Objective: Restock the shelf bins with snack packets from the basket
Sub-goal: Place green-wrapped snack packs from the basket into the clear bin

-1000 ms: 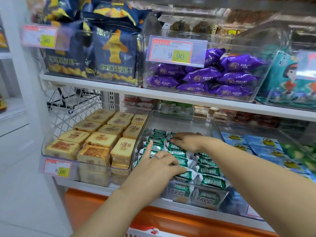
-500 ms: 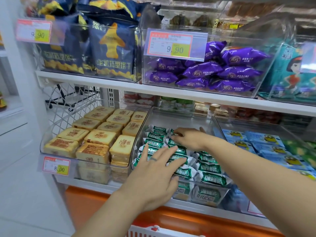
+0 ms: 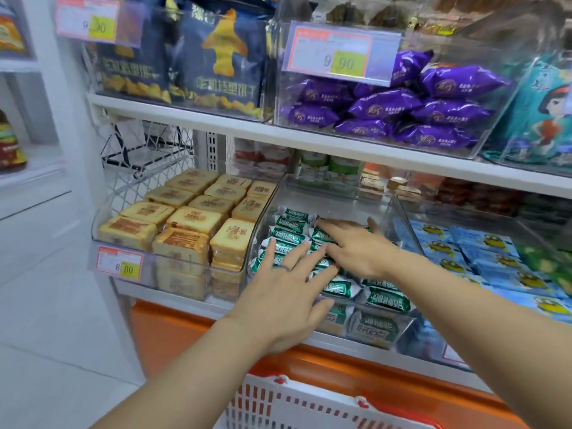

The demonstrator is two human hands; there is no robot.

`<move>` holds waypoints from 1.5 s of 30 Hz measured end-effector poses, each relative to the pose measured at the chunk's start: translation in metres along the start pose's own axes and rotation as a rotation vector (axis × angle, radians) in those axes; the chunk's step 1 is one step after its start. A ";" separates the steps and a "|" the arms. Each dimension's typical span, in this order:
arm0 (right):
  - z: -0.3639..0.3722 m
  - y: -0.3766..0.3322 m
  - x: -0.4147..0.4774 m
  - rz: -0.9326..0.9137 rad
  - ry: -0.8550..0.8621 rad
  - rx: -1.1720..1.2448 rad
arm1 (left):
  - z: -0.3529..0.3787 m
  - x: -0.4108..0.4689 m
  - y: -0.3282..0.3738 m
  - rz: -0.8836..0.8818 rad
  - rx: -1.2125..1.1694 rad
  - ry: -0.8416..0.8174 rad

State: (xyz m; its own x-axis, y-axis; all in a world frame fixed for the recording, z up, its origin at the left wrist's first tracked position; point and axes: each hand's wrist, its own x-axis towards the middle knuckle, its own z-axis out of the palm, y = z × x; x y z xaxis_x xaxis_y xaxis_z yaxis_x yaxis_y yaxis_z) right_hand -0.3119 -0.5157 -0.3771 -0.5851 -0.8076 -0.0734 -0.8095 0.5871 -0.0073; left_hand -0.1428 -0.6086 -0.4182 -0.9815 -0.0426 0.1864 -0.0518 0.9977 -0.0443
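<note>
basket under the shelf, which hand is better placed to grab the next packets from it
Probably the left hand: it lies flat at the front of the bin, almost straight above the basket. The right hand reaches deeper over the green packets.

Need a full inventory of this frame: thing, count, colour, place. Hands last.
green packets: many, green-white, middle bin, lower shelf
clear bin: one, transparent, lower shelf middle
toast cakes: about a dozen on top, yellow-brown, left bin, lower shelf
blue packets: many, blue with yellow print, right bin, lower shelf
purple packets: about ten, purple, middle bin, upper shelf
dark bags: two plain, navy-yellow, left bin, upper shelf
teal bag: one, teal, upper shelf right
price tags: three readable, white-red-yellow, bin fronts
basket: one, white, red handles, below the shelves
left hand: flat on front green packets
right hand: fingers straight on packets farther back
</note>
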 end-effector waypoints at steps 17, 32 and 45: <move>-0.012 -0.009 -0.094 -0.392 0.548 0.195 | -0.012 -0.082 0.003 -0.120 -0.167 0.244; 0.236 -0.042 -0.167 -0.072 -0.216 0.441 | 0.213 -0.178 0.027 -0.574 -0.385 -0.519; 0.328 -0.034 -0.156 0.073 -0.504 0.578 | 0.334 -0.215 0.059 -0.781 -0.203 -1.029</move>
State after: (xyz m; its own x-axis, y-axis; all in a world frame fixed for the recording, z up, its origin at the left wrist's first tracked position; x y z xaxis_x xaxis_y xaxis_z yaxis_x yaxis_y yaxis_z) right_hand -0.1770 -0.3922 -0.6926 -0.4304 -0.7244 -0.5385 -0.5342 0.6853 -0.4950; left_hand 0.0039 -0.5585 -0.7883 -0.4006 -0.5413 -0.7393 -0.7281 0.6779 -0.1018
